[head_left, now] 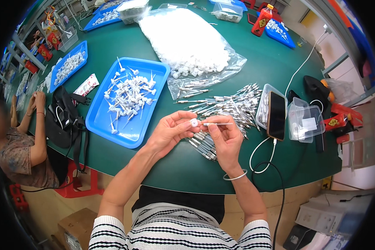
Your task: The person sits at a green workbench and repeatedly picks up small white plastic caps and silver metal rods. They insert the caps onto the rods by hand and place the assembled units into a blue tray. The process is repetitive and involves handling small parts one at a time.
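Note:
Between finger and thumb of my left hand [171,129] is a small white round cap [194,122]. My right hand [226,139] pinches a thin metal-and-white rod [218,123], its inner end meeting the cap or very close to it. Beneath and beyond my hands lies a heap of slim silvery rods [233,104]; several grey-bodied ones [204,146] lie side by side near my right wrist. To the left, a blue tray [96,121] holds many white caps with thin stems [131,93].
A big clear bag of white caps [187,37] lies at the back. Right of the heap, a phone [276,114] leans on a clear box, its white cable [260,143] looping nearby. A black bag [62,114] sits left. Another person [25,150] works at the far left.

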A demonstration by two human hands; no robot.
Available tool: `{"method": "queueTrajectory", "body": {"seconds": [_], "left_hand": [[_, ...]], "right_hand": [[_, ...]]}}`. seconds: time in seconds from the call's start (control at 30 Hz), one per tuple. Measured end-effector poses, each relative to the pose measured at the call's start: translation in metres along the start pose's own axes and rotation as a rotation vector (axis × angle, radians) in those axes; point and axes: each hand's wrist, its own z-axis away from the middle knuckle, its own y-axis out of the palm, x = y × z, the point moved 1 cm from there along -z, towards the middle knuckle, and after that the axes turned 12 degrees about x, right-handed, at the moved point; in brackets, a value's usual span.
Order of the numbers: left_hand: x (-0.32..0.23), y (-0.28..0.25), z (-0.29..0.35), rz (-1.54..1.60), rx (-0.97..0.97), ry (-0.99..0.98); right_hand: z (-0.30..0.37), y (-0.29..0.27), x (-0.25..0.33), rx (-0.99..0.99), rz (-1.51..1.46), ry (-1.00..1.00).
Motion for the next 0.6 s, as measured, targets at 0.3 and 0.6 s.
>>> {"method": "queueTrajectory", "body": {"seconds": [0.3, 0.6], "left_hand": [[0.0000, 0.0003, 0.0000, -0.019, -0.046, -0.057], [-0.0012, 0.0025, -0.0001, -0.016, -0.043, -0.066]], "right_hand": [[0.0009, -0.0028, -0.0068, -0.008, 0.167, 0.000], [0.0007, -0.0023, -0.0061, -0.009, 0.307, -0.009]]}}
